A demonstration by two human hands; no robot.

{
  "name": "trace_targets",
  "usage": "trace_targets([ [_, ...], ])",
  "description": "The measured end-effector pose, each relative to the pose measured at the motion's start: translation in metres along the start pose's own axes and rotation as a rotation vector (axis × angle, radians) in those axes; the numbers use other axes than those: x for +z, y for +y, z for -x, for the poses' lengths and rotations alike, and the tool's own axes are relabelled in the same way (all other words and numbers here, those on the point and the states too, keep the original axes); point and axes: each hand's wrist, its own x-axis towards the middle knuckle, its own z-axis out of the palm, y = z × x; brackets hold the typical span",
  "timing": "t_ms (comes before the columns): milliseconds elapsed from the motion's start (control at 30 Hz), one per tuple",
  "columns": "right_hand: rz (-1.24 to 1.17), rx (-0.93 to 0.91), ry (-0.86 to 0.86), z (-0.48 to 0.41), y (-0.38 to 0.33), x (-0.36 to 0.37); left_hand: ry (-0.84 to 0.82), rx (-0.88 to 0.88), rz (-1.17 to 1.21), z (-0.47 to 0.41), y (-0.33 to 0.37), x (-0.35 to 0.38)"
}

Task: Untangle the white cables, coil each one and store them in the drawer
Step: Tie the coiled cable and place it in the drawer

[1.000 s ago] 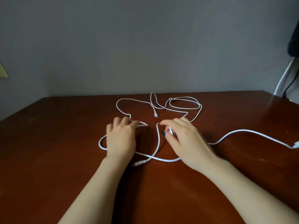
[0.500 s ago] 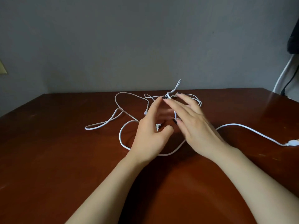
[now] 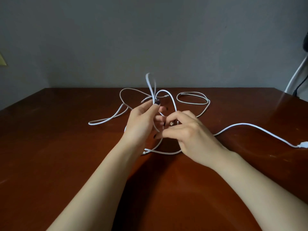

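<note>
Cable plug (image 3: 303,145) half beyond the right edge

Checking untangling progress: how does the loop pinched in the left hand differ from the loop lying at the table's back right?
The pinched loop stands upright off the table, narrow; the far loop lies flat, a wide oval. The left hand grips the pinched loop; no hand touches the far loop, the right hand holding a plug. Both are white cable.

White cables (image 3: 246,126) on a reddish-brown surface (image 3: 50,147), grey wall (image 3: 150,39) behind, dark-painted nails (image 3: 157,102).
</note>
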Motion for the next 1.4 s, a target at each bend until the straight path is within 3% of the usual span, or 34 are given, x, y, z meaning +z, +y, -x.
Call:
trace_targets([
  [167, -0.291, 0.112, 0.031, -0.001, -0.004, -0.012, 0.174, 0.201, -0.073, -0.008, -0.001, -0.009],
  [267, -0.284, 0.241, 0.233, -0.003, -0.002, -0.016, 0.183, 0.348, -0.322, -0.011, 0.0, -0.014],
  [367, -0.353, 0.566, 0.333, -0.005, 0.004, -0.013, 0.094, 0.423, -0.512, -0.008, -0.001, -0.013],
  [500, -0.903, 1.097, 0.268, -0.008, 0.012, -0.012, -0.041, 0.447, -0.614, -0.004, -0.004, -0.009],
  [600, -1.187, 1.235, 0.292, -0.009, 0.014, -0.015, -0.099, 0.475, -0.7, -0.002, -0.005, -0.007],
  [667, -1.114, 1.228, 0.204, -0.007, 0.016, -0.018, -0.114, 0.506, -0.721, -0.002, -0.006, -0.007],
  [800, -0.303, 0.978, -0.207, 0.001, 0.017, -0.016, -0.096, 0.534, -0.712, -0.005, -0.008, -0.008],
  [867, -0.137, 0.878, -0.323, 0.004, 0.016, -0.012, -0.074, 0.531, -0.701, -0.006, -0.008, -0.009],
  [933, -0.132, 0.859, -0.322, 0.005, 0.016, -0.011, -0.053, 0.536, -0.675, -0.007, -0.008, -0.009],
  [1000, -0.167, 0.904, -0.196, 0.002, 0.019, -0.013, -0.036, 0.545, -0.572, -0.007, -0.006, -0.008],
  [1100, -0.513, 1.123, 0.173, -0.004, 0.022, -0.024, 0.001, 0.599, -0.444, -0.005, -0.001, -0.008],
  [1200, -1.212, 1.313, 0.392, -0.009, 0.018, -0.036, -0.025, 0.645, -0.468, -0.004, 0.0, -0.007],
  [1300, -1.672, 1.317, 0.372, -0.01, 0.011, -0.04, -0.143, 0.635, -0.546, -0.002, -0.005, -0.003],
  [1400, -1.824, 1.276, 0.302, -0.011, 0.008, -0.038, -0.274, 0.678, -0.71, -0.002, -0.013, -0.002],
])
